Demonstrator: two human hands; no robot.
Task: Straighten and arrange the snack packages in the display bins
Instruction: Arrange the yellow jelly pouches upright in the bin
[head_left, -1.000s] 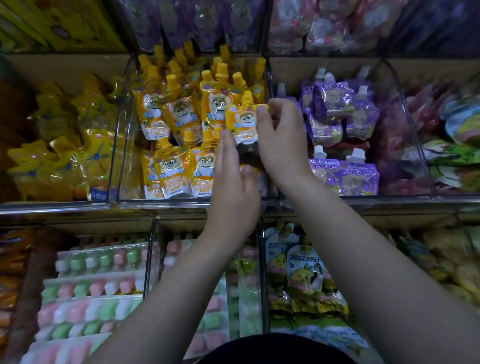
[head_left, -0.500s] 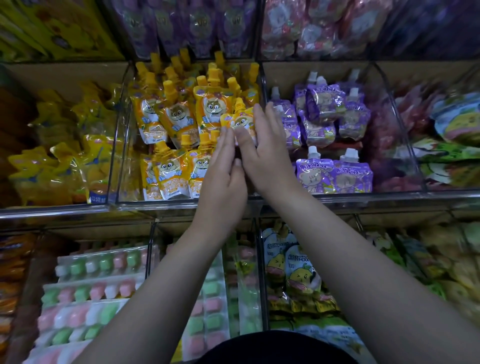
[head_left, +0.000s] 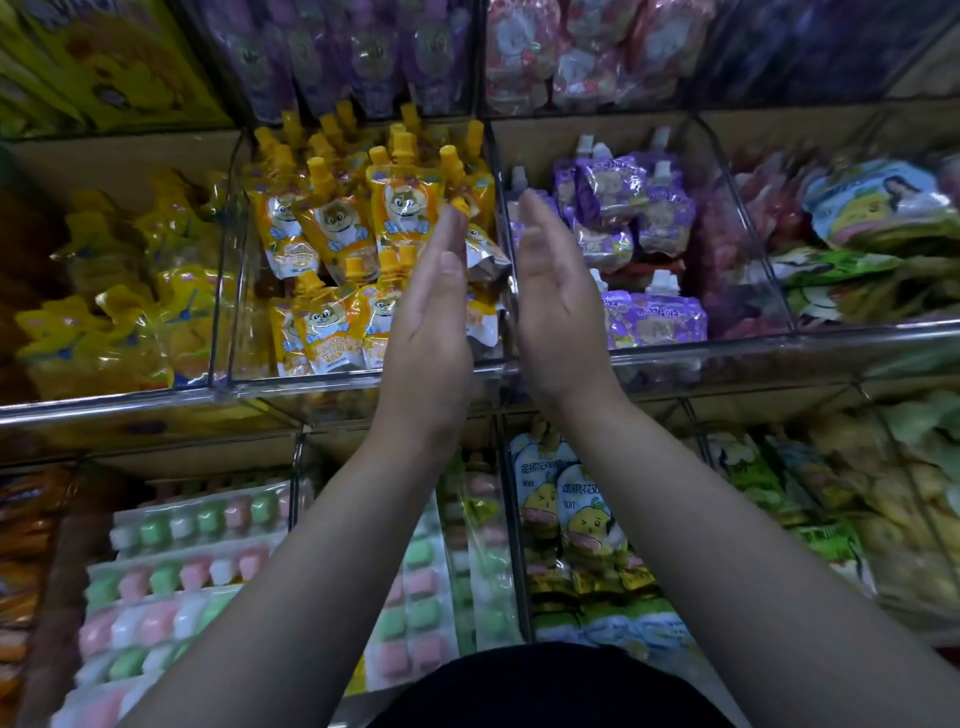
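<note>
Orange spouted pouches (head_left: 400, 208) with a cartoon animal fill a clear bin (head_left: 358, 382) in the middle row. Purple spouted pouches (head_left: 654, 325) fill the bin to its right. My left hand (head_left: 431, 322) is held edge-on with straight fingers in front of the orange pouches at the bin's right end. My right hand (head_left: 558, 306) is held the same way, palm facing left, over the clear divider (head_left: 506, 291) between the two bins. Neither hand holds anything. An orange pouch (head_left: 480, 249) lies between the hands, partly hidden by the left one.
Yellow bags (head_left: 130, 312) fill the bin on the left, mixed pink and green packs (head_left: 857, 244) the right. Below are pastel candy trays (head_left: 176, 561), pear-print pouches (head_left: 576, 514) and green packs (head_left: 753, 478). A clear front rail (head_left: 779, 343) runs across the row.
My right hand let go of the orange pouch it pinched, and it dropped into the bin. Both hands then straightened and drew apart, the right one shifting toward the divider.
</note>
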